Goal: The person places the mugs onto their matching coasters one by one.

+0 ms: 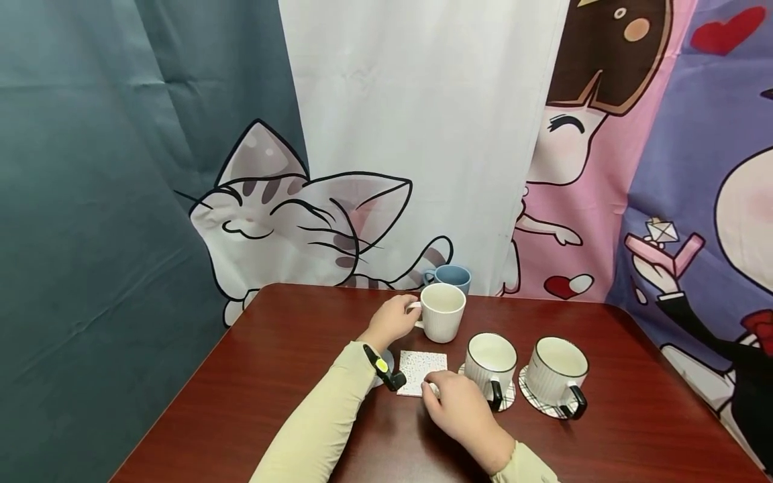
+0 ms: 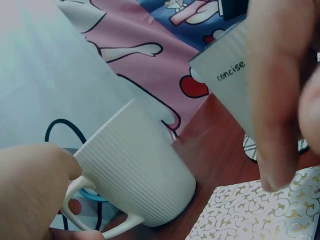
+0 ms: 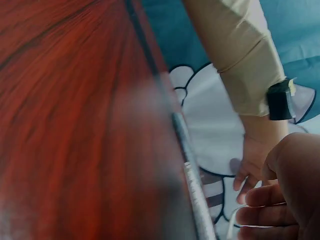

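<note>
My left hand [image 1: 392, 322] grips the handle of a white ribbed mug [image 1: 443, 315] towards the back of the table; I cannot tell whether its base touches the wood. In the left wrist view the mug [image 2: 135, 170] leans, with the thumb and fingers around its handle. A square patterned coaster [image 1: 417, 365] lies in front of it. Beside that coaster's near right corner is my right hand [image 1: 461, 409], its fingers [image 3: 267, 217] loosely bent with nothing visible between them. Whether they touch the coaster cannot be made out.
Two black-rimmed white mugs, one nearer [image 1: 490, 362] and one at the right [image 1: 558, 372], stand on round coasters. A blue mug [image 1: 454, 276] is behind the white one. Under my left wrist a greyish coaster [image 1: 385, 370] partly shows. A printed curtain [image 1: 423, 134] hangs behind the table.
</note>
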Demonstrator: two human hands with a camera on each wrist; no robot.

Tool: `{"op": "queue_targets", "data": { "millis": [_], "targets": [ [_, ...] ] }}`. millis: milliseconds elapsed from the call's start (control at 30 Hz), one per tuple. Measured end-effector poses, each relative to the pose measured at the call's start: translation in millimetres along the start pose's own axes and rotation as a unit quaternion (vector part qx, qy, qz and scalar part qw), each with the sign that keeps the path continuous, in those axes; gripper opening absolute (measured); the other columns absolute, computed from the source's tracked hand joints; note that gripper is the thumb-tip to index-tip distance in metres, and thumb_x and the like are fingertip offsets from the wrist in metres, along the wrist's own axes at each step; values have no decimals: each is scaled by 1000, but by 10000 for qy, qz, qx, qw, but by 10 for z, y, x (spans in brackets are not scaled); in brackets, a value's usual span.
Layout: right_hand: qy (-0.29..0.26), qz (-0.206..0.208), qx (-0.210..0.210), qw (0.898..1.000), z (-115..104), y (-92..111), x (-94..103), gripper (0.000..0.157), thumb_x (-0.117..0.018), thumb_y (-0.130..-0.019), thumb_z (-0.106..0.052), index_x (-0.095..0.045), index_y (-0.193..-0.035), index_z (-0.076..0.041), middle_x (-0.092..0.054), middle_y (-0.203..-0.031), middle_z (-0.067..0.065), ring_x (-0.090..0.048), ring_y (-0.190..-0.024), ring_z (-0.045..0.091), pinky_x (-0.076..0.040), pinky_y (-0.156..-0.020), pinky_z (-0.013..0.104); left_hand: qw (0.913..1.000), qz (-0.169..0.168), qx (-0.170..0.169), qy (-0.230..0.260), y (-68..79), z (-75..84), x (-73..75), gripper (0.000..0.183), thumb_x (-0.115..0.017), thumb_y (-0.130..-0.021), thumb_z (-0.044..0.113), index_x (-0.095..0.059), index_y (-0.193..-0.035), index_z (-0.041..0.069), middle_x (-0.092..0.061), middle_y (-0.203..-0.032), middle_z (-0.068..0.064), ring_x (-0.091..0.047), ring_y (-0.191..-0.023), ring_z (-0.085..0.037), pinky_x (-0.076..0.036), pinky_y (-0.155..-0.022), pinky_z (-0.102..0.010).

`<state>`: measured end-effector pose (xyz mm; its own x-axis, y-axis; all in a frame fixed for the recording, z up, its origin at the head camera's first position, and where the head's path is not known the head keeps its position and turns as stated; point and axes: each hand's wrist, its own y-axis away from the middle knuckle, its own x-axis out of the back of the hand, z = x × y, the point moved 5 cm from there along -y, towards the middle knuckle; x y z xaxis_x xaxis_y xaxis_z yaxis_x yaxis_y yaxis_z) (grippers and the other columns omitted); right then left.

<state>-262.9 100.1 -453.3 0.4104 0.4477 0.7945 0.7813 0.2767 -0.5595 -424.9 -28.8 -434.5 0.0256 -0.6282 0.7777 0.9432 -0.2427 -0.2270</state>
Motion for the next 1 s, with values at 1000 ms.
{"op": "queue_targets", "data": {
  "millis": [1000],
  "targets": [
    [158, 155, -105, 9997, 198, 128, -276, 6, -73, -85, -18, -77, -84, -15, -75, -86, -2, -74, -80, 17, -57, -67, 39, 8672, -1458, 1527, 4511, 55, -281, -259, 28, -49, -105, 23, -60, -86, 5, -50, -66, 2, -52, -52, -8, -43, -47, -19]
  ]
}}
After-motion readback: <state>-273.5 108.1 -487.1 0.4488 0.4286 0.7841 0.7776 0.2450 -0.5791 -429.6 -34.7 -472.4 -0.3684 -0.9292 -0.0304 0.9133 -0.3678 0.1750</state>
